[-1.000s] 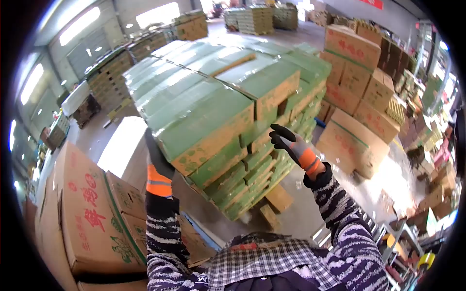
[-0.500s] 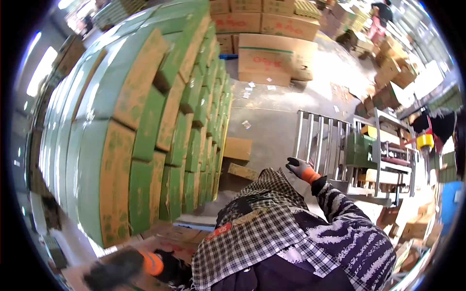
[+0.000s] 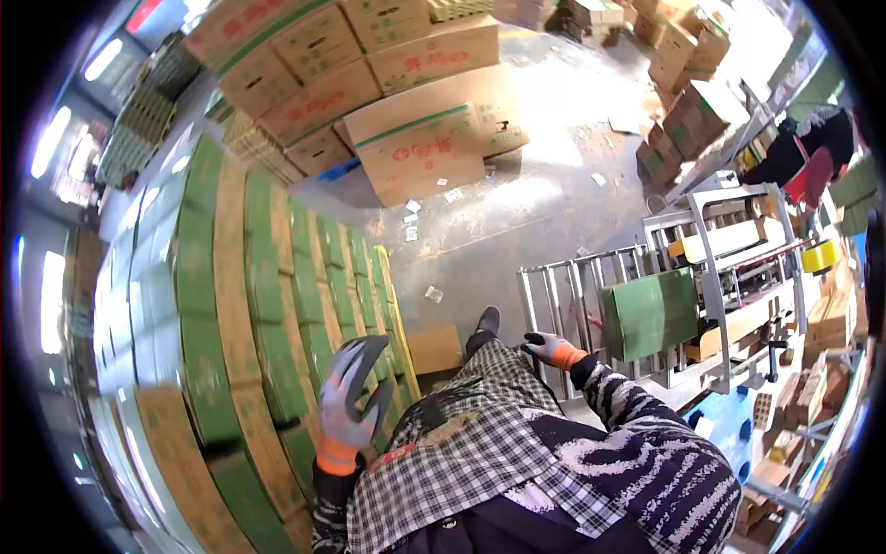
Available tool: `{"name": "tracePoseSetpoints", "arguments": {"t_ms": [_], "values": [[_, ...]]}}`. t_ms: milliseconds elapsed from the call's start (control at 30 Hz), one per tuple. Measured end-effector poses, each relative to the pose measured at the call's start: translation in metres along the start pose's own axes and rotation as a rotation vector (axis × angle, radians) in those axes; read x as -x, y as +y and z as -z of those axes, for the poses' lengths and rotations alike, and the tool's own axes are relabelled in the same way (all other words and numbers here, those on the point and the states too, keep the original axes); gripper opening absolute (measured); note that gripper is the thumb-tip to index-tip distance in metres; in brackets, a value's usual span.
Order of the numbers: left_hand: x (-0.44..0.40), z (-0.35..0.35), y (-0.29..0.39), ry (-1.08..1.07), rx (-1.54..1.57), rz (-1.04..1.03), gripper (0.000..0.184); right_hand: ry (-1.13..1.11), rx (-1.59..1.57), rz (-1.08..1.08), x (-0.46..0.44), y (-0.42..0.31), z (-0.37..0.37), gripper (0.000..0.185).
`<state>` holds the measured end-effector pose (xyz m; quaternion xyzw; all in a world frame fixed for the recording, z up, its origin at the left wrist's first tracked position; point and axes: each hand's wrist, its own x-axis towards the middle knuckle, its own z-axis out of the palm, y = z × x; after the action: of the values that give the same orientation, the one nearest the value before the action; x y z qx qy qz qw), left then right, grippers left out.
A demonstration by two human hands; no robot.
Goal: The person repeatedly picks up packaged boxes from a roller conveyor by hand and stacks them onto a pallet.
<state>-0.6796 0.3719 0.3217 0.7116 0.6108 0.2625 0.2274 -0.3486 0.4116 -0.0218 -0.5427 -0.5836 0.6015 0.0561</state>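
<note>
My left hand [image 3: 348, 399] wears a grey glove with dark fingertips and an orange cuff. Its thumb and fingers are apart and nothing is in it. Behind it rises a stack of green and brown cartons [image 3: 261, 277]; whether the glove touches them I cannot tell. My right hand [image 3: 556, 351], gloved alike, hangs near the metal roller conveyor [image 3: 551, 300] with its fingers loosely apart and nothing in them. On the rollers to its right lies a green carton [image 3: 651, 314].
Large brown cartons [image 3: 420, 152] stand ahead, past a floor [image 3: 461, 240] with paper scraps. A flat brown cardboard piece [image 3: 436, 349] lies by the stack. At right, a person [image 3: 812, 152] is beside the conveyor's metal frame [image 3: 711, 249]. A blue pallet [image 3: 729, 425] is lower right.
My left hand has come up and forward from the lower left, in front of the stack. The view has turned and moved forward; the green carton on the conveyor appears nearer and clear of the frame.
</note>
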Motion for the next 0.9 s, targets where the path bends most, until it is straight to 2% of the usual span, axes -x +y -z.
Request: {"name": "tracePoseSetpoints", "arguments": {"t_ms": [33, 100, 167, 233, 300, 333, 400, 433, 467, 500, 633, 667, 700, 767, 800, 833, 900], "values": [[-0.027, -0.002, -0.003, -0.039, -0.003, -0.001, 0.046, 0.026, 0.003, 0.039, -0.007, 0.001, 0.005, 0.051], [-0.091, -0.025, -0.01, -0.182, 0.022, -0.025, 0.047, 0.052, -0.097, -0.06, -0.017, 0.0, 0.03, 0.05], [-0.132, -0.049, -0.001, -0.251, 0.021, -0.105, 0.048, 0.074, -0.261, -0.03, -0.017, 0.01, 0.055, 0.05], [-0.135, -0.081, 0.01, -0.323, 0.017, -0.075, 0.048, 0.13, -0.181, -0.056, 0.004, 0.033, 0.064, 0.051], [-0.16, -0.114, 0.019, -0.416, 0.015, -0.109, 0.048, 0.225, -0.365, -0.065, 0.013, 0.052, 0.076, 0.053], [-0.173, -0.132, 0.025, -0.471, 0.064, -0.106, 0.048, 0.249, -0.463, -0.128, 0.023, 0.056, 0.085, 0.048], [-0.202, -0.175, 0.038, -0.59, 0.144, -0.13, 0.047, 0.34, -0.504, -0.169, 0.039, 0.086, 0.1, 0.047], [-0.179, -0.199, 0.03, -0.598, 0.177, -0.101, 0.047, 0.299, -0.507, -0.229, 0.062, 0.108, 0.095, 0.047], [-0.192, -0.219, 0.028, -0.693, 0.193, -0.13, 0.047, 0.349, -0.464, -0.246, 0.073, 0.121, 0.093, 0.046], [-0.209, -0.237, 0.027, -0.785, 0.196, -0.158, 0.047, 0.397, -0.529, -0.235, 0.08, 0.133, 0.089, 0.054], [-0.273, -0.301, 0.034, -0.991, 0.306, -0.273, 0.047, 0.628, -0.673, -0.335, 0.101, 0.155, 0.06, 0.046], [-0.253, -0.309, 0.028, -0.999, 0.328, -0.254, 0.047, 0.632, -0.657, -0.449, 0.129, 0.166, 0.042, 0.043], [-0.27, -0.323, 0.028, -1.041, 0.326, -0.305, 0.047, 0.707, -0.676, -0.544, 0.128, 0.164, 0.033, 0.039], [-0.295, -0.35, 0.029, -1.199, 0.395, -0.199, 0.049, 0.948, -0.948, -0.493, 0.128, 0.161, 0.006, 0.031], [-0.306, -0.366, 0.027, -1.28, 0.428, -0.207, 0.05, 0.979, -1.259, -0.52, 0.115, 0.187, -0.024, 0.028], [-0.316, -0.379, 0.028, -1.324, 0.422, -0.247, 0.05, 1.063, -1.476, -0.532, 0.112, 0.176, -0.03, 0.03], [-0.322, -0.391, 0.028, -1.487, 0.488, -0.329, 0.049, 1.345, -1.495, -0.608, 0.118, 0.125, -0.054, 0.031]]}}
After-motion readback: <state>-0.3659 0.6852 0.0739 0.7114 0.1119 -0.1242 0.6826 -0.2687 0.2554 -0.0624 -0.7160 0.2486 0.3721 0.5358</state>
